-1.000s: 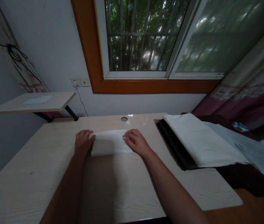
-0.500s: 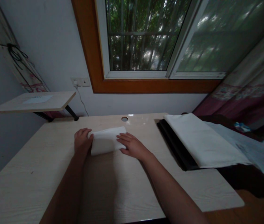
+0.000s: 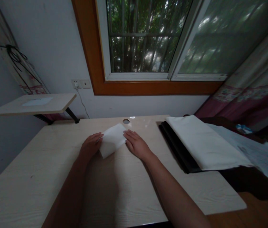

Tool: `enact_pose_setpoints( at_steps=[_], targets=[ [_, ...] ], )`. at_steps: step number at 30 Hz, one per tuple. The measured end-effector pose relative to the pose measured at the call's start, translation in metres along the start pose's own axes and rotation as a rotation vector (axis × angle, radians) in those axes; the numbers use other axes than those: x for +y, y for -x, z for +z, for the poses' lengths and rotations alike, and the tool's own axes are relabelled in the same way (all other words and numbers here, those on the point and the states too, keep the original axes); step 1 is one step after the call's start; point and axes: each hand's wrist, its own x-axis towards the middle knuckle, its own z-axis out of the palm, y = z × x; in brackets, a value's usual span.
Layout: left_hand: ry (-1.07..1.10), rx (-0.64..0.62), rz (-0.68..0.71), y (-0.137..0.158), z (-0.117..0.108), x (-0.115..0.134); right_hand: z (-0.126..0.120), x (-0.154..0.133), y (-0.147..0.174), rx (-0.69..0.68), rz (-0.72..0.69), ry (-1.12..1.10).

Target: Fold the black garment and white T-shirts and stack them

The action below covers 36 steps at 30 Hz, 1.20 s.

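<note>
A small folded white sheet [image 3: 112,141], cloth or paper I cannot tell, lies turned at an angle on the pale wooden desk [image 3: 134,193]. Along its left edge rests my left hand [image 3: 91,146], the fingers stretched out and the tips touching the sheet; its thumb is hard to make out. My right hand [image 3: 136,144] lies palm down at the right corner with flat, slightly spread fingers touching the sheet's edge. Neither hand visibly grips it.
At the right a large white folded sheet [image 3: 202,142] lies on a black folded item [image 3: 178,152], with another pale sheet [image 3: 250,148] beyond. A raised shelf [image 3: 60,103] stands at the back left. The desk has a round cable hole [image 3: 126,121] near its back edge.
The small white sheet has turned counterclockwise, from nearly square-on to slanted. My left hand has shifted right; my right hand has moved slightly up and right, to the sheet's edge.
</note>
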Motion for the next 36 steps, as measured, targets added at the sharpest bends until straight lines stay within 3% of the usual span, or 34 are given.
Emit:
enact_pose_setpoints(
  at_steps=[3, 5, 16, 22, 25, 28, 32, 36],
  targets=[
    [-0.021, -0.031, -0.014, 0.001, 0.000, -0.002, 0.004, -0.009, -0.001, -0.082, -0.136, -0.105],
    [-0.042, -0.034, -0.012, 0.001, 0.000, -0.004, 0.005, -0.011, -0.002, -0.096, -0.149, -0.138],
    [0.003, -0.014, 0.025, 0.000, -0.001, -0.005, -0.018, -0.005, 0.001, 0.030, 0.215, 0.065],
    [0.221, -0.114, 0.081, 0.001, -0.009, 0.007, -0.013, -0.009, -0.001, 0.185, 0.087, -0.079],
    [0.300, -0.233, 0.134, 0.004, -0.016, 0.020, -0.009, -0.013, -0.001, 0.096, -0.054, -0.136],
    [0.314, -0.221, 0.173, 0.006, -0.017, 0.030, -0.005, -0.017, 0.001, -0.036, -0.135, -0.160],
    [0.297, -0.118, 0.299, 0.005, -0.007, 0.032, -0.003, -0.018, 0.002, -0.209, -0.146, -0.129],
    [0.215, -0.211, 0.334, 0.002, 0.007, 0.024, -0.005, -0.015, 0.001, -0.326, -0.121, -0.111]
  ],
)
